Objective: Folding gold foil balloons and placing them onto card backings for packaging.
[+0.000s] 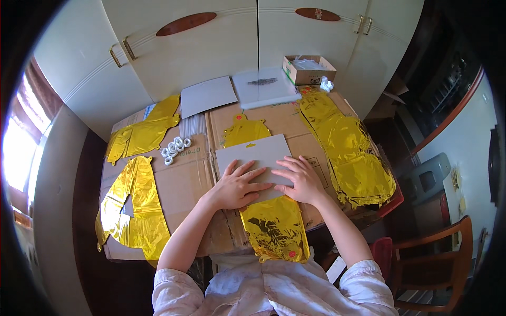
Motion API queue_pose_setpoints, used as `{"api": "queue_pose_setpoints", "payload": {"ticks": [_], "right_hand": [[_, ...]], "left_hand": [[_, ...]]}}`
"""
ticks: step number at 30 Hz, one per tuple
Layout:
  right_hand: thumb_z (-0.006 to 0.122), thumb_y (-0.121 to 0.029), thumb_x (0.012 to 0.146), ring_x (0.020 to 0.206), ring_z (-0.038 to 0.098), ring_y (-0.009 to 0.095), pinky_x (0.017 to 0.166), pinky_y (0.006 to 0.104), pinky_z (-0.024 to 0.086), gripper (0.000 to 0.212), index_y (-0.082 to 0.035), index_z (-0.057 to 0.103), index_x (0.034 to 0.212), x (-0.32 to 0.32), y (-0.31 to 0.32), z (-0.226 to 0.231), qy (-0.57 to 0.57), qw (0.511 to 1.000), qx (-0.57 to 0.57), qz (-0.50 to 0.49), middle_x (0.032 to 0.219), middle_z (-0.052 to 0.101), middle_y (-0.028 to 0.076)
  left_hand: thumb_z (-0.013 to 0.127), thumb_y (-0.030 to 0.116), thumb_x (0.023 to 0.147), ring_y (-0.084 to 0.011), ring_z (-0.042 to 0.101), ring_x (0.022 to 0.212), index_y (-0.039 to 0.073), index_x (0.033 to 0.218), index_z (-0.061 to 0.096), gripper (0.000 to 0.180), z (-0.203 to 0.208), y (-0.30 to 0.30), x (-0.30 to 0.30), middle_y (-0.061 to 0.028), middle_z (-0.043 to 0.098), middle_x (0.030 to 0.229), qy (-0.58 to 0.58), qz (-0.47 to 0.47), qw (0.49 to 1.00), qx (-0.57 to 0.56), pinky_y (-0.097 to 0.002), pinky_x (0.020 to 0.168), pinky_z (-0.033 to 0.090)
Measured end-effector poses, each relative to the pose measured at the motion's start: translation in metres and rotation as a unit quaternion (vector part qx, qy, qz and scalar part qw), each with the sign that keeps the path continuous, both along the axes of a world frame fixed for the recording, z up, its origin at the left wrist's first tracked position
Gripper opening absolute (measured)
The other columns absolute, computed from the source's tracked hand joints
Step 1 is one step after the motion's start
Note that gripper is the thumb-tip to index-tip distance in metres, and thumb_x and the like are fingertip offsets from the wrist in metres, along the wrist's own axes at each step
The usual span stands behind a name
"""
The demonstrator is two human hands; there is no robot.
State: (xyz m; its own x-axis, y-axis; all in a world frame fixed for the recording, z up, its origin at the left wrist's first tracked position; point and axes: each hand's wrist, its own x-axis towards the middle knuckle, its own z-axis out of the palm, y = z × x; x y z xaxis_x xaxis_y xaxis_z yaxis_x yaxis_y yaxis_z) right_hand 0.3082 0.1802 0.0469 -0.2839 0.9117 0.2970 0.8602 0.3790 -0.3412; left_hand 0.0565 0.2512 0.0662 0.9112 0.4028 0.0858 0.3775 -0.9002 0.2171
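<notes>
A pale grey card (pixel 252 154) with a small hanging slot at its far edge lies in front of me. My left hand (pixel 236 186) rests flat on its left part, fingers spread. On the card's right part lies my right hand (pixel 301 180), palm down and fingers apart. Beneath the card is a shiny gold foil balloon (pixel 274 224), flat and uninflated. Its near end hangs toward me past the table edge, and its far end shows beyond the card. The card hides its middle.
Cardboard (pixel 192 181) covers the table. More flat gold balloons lie at left (pixel 142 210), far left (pixel 145 131) and right (pixel 353 152). Small white rolls (pixel 174 149), white strips (pixel 193 125), another grey card (pixel 208 97), clear plastic bags (pixel 263 92) and an open box (pixel 315 77) stand farther back.
</notes>
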Motion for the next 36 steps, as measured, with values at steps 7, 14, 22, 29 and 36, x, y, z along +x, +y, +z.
{"api": "queue_pose_setpoints", "payload": {"ticks": [7,14,22,29,36], "right_hand": [[0.068,-0.035,0.084,0.134,0.041,0.026,0.114,0.0518,0.025,0.042,-0.020,0.064,0.123,0.003,-0.002,0.002,0.023,0.999,0.003,0.024,0.139,0.049,0.007],[0.065,-0.010,0.073,0.139,0.033,0.030,0.116,0.0551,0.021,0.069,-0.023,0.047,0.139,0.021,-0.073,0.047,-0.076,0.978,-0.095,0.169,0.147,0.040,0.008],[0.073,-0.019,0.071,0.138,0.035,0.022,0.116,0.0512,0.022,0.077,-0.023,0.044,0.142,0.014,-0.117,0.016,-0.154,0.972,0.001,0.178,0.147,0.042,0.002],[0.063,-0.015,0.085,0.109,0.062,0.016,0.098,0.0405,0.042,0.023,-0.015,0.069,0.107,0.002,-0.094,0.016,0.032,0.977,0.119,0.172,0.110,0.068,0.000],[0.066,-0.011,0.081,0.082,0.064,0.025,0.086,0.0393,0.047,0.013,-0.011,0.066,0.094,0.000,-0.039,0.029,0.177,0.972,0.121,0.097,0.087,0.067,0.005]], "left_hand": [[0.055,0.038,0.091,-0.0338,0.029,0.142,0.041,0.134,0.054,0.043,0.007,0.001,0.003,-0.0036,0.038,0.151,0.015,0.003,1.000,-0.025,-0.0606,0.114,0.014],[0.058,0.037,0.090,-0.0336,0.028,0.142,0.041,0.133,0.055,0.044,0.002,0.003,0.002,-0.0039,0.039,0.151,0.011,0.003,0.999,-0.032,-0.0603,0.114,0.013],[0.057,0.033,0.090,-0.0354,0.027,0.142,0.039,0.134,0.054,0.044,0.003,0.004,0.002,-0.0068,0.038,0.150,0.009,-0.005,0.999,-0.043,-0.0613,0.112,0.014],[0.057,0.024,0.089,-0.0328,0.026,0.143,0.043,0.134,0.052,0.049,0.002,0.005,0.001,-0.0036,0.037,0.152,0.034,0.000,0.999,-0.038,-0.0613,0.112,0.014],[0.058,0.019,0.087,-0.0289,0.029,0.141,0.030,0.136,0.053,0.050,0.010,0.011,0.001,-0.0042,0.039,0.150,0.063,-0.017,0.997,-0.034,-0.0577,0.112,0.018]]}}
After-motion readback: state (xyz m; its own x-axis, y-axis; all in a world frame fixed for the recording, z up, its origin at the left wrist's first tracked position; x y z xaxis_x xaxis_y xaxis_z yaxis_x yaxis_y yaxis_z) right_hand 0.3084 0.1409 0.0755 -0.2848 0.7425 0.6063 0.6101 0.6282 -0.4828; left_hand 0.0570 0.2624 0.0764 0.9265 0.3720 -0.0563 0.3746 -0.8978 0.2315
